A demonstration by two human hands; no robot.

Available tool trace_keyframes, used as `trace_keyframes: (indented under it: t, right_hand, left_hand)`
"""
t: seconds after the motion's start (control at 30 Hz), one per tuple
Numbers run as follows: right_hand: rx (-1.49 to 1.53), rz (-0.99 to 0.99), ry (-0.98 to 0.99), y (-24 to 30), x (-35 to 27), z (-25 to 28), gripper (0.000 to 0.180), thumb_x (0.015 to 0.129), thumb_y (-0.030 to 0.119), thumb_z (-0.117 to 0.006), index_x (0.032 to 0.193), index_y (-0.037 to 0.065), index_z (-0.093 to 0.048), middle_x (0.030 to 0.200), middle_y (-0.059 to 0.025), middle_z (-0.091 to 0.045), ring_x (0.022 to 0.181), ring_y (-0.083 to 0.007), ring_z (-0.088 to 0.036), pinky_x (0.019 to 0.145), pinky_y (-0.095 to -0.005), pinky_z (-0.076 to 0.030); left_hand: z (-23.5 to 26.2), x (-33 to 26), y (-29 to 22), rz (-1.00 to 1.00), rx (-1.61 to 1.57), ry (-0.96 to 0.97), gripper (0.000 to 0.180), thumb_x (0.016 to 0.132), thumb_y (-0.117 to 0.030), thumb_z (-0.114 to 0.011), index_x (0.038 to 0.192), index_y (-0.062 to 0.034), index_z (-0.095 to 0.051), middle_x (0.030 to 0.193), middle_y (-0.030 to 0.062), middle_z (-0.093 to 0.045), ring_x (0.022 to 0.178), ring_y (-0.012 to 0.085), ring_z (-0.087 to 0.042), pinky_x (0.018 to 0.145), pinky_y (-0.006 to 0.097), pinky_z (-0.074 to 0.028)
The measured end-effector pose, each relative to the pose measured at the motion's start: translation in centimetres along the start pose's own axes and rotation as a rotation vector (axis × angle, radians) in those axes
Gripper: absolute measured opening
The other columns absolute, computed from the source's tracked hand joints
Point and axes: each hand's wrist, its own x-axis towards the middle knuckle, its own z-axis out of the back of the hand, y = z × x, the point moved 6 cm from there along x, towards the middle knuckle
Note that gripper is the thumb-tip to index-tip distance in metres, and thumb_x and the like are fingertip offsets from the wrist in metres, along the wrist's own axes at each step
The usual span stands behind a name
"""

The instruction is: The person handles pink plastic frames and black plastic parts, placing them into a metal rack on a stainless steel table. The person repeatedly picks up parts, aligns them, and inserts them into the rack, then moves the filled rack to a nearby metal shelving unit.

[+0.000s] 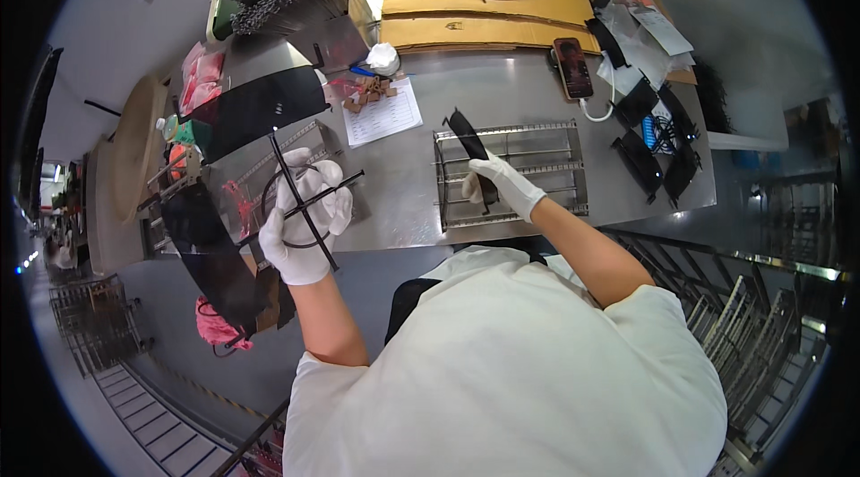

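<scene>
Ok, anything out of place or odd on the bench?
Slightly: small brown blocks lie in an untidy heap across the upper part of the paper sheet, covering some of it. No visible spill or damage.

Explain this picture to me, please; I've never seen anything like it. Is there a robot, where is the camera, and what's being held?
There's no robot here, just a person in white gloves. A wide fisheye camera worn on their head looks down, so straight edges bend and their own white shirt fills the bottom.

The left hand holds a black cross-shaped frame with a ring. The right hand grips a curved black plate over a wire rack; whether the two touch is hard to tell.

On the metal table also lie a printed sheet, small brown blocks, a phone and more black plates.
</scene>
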Motion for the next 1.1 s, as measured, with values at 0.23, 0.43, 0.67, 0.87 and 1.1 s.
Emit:
trace_keyframes:
  t: [0.23,0.43,0.67,0.87,1.1]
  right_hand:
    - [-0.074,-0.257,-0.012,-7.3,3.9,0.0,0.063,0.101,0.059,-0.048,0.141,0.010,-0.045,0.076,-0.0031,-0.068,0.063,-0.0107,-0.061,0.056,-0.0295,-0.052]
    - [-0.508,-0.172,-0.051,-6.0,4.1,-1.0,0.082,0.102,0.061,-0.046,0.158,0.005,-0.026,0.085,-0.0144,-0.072,0.070,-0.0222,-0.070,0.062,-0.0371,-0.056]
    - [-1.230,-0.271,-0.182,0.9,1.7,-4.0,0.105,0.095,0.070,-0.052,0.163,0.000,-0.012,0.095,-0.0209,-0.073,0.088,-0.0322,-0.072,0.081,-0.0436,-0.055]
    - [-1.235,0.895,-0.359,12.3,-3.7,-7.5,0.102,0.078,0.039,-0.082,0.155,-0.003,-0.031,0.119,-0.0245,-0.061,0.104,-0.0357,-0.064,0.094,-0.0444,-0.052]
    - [-0.057,-0.060,0.273,6.5,-4.0,-9.4,0.082,0.088,0.019,-0.061,0.162,0.008,-0.028,0.090,-0.0099,-0.069,0.064,-0.0158,-0.068,0.056,-0.0321,-0.056]
  left_hand:
    - [-0.2,-1.0,1.2,0.004,-0.034,-0.019,0.083,0.088,-0.048,-0.071,0.150,-0.0057,-0.037,0.116,0.0193,-0.054,0.084,0.0223,-0.053,0.059,0.028,-0.044]
    - [0.2,-1.5,1.1,0.011,-0.036,-0.024,0.084,0.088,-0.044,-0.071,0.152,-0.0036,-0.034,0.124,0.0225,-0.055,0.087,0.0249,-0.059,0.059,0.028,-0.047]
    - [-1.0,-0.5,2.5,0.092,0.067,0.002,0.077,0.093,-0.050,-0.063,0.150,-0.0038,-0.037,0.121,0.0251,-0.059,0.086,0.0319,-0.066,0.062,0.032,-0.054]
    - [-1.5,-1.6,6.0,0.583,-0.011,0.122,0.102,0.083,-0.083,-0.054,0.136,0.0038,-0.044,0.107,0.0249,-0.064,0.079,0.0347,-0.070,0.053,0.035,-0.058]
    - [2.1,-2.4,5.5,0.651,-0.114,0.500,0.117,0.075,-0.085,-0.058,0.134,0.0165,-0.048,0.107,0.0359,-0.063,0.072,0.0392,-0.068,0.055,0.041,-0.055]
